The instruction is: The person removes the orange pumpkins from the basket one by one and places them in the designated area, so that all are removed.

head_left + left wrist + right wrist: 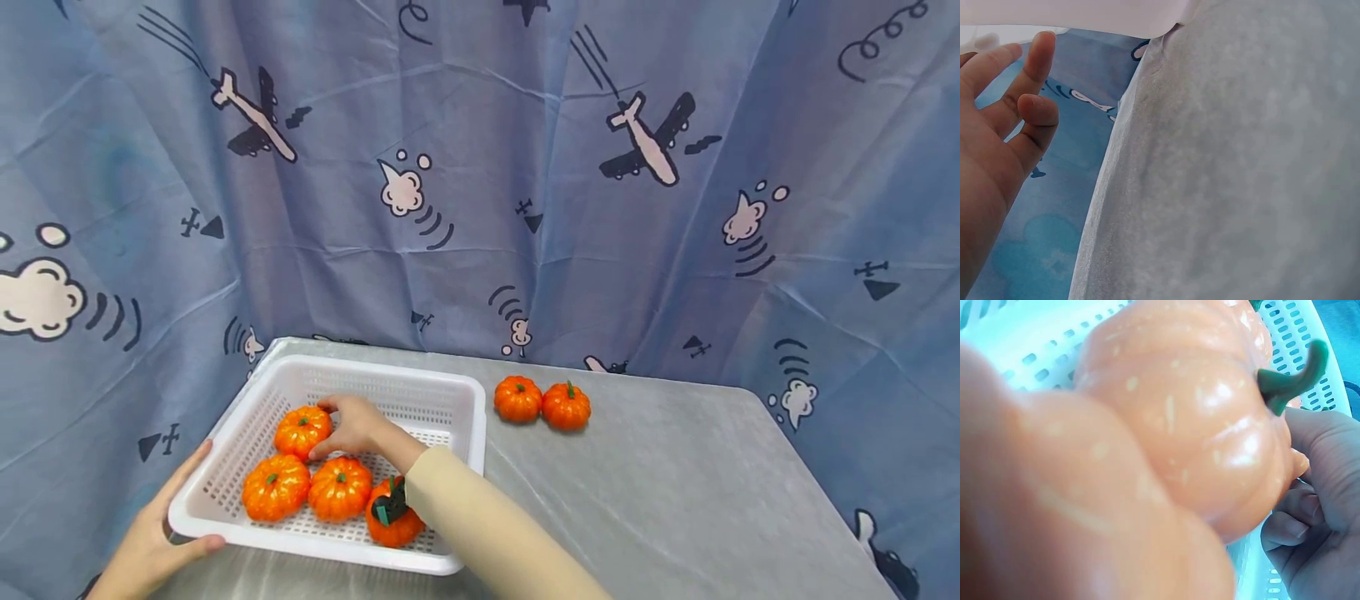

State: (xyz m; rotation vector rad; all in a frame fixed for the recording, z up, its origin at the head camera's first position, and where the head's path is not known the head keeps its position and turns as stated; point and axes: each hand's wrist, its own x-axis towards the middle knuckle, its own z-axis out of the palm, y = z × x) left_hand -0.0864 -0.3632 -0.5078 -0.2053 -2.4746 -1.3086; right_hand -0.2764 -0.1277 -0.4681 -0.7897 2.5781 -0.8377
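Note:
A white plastic basket holds several orange toy pumpkins with green stems. At its front left corner is my left hand, thumb along the front rim and a finger along the left side. In the left wrist view other fingers of the left hand hang loosely bent below the basket. Inside the basket, my right hand grips the rearmost pumpkin from its right side, thumb in front and fingers behind. That pumpkin shows its curved stem beside the right hand; a blurred pumpkin lies closer.
Three more pumpkins sit along the basket's front: a left one, a middle one and a right one, partly covered by the right wrist's black camera. Two pumpkins touch on the grey table. A patterned blue curtain hangs behind.

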